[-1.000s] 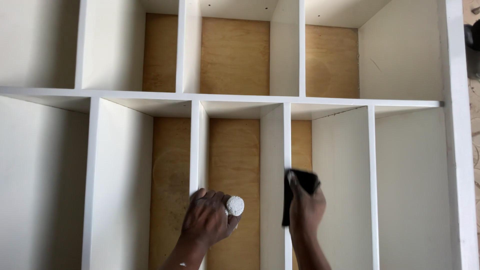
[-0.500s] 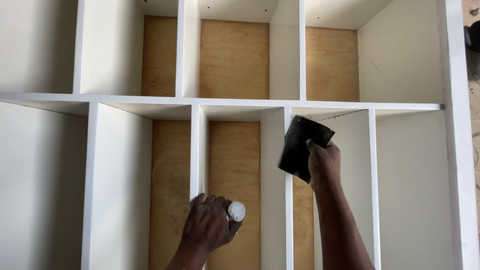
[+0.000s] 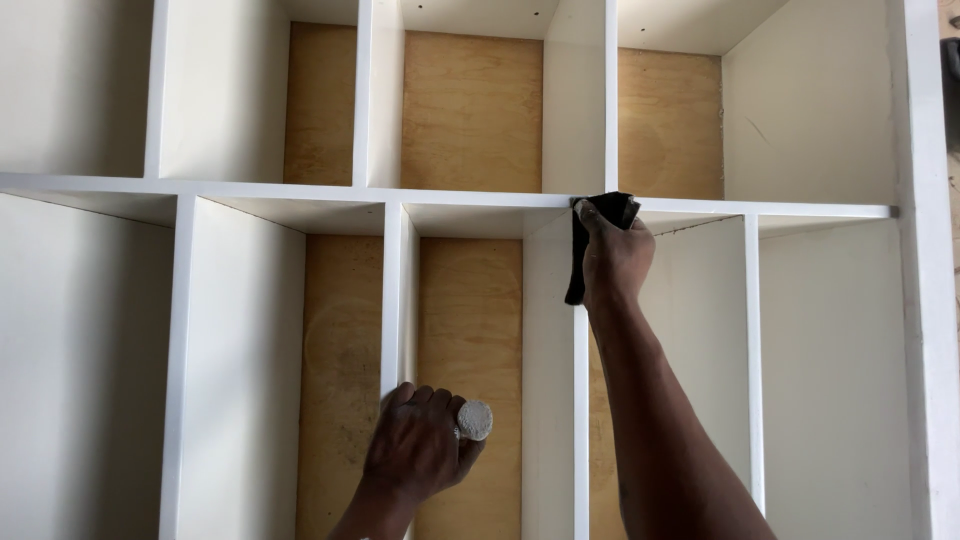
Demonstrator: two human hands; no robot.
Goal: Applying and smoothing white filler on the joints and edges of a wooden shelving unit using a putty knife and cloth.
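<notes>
My right hand [image 3: 612, 262] is closed around a black sanding pad [image 3: 598, 235], a dark sheet folded over so part hangs below my fingers. I press it against the front edge of a white divider [image 3: 581, 400], right where that upright meets the long horizontal shelf [image 3: 300, 188]. The pad looks light and limp; I judge it bends easily and would slip or crumple if pinched at a corner, so a flat grip across its middle, palm behind it, suits it best.

My left hand [image 3: 415, 450] rests lower down on the front edge of the next divider [image 3: 392, 300], fingers curled over it. A small round, pale lump [image 3: 474, 420] sits between thumb and fingers; I cannot tell what it is, though it looks rough and dusty.

Around me is a white cabinet [image 3: 915, 300] of open compartments with bare plywood back panels [image 3: 470, 110]. The dividers are thin and stand close together, so my right forearm has little room sideways, and the shelf crossing above the pad blocks any longer upward stroke along this edge.
</notes>
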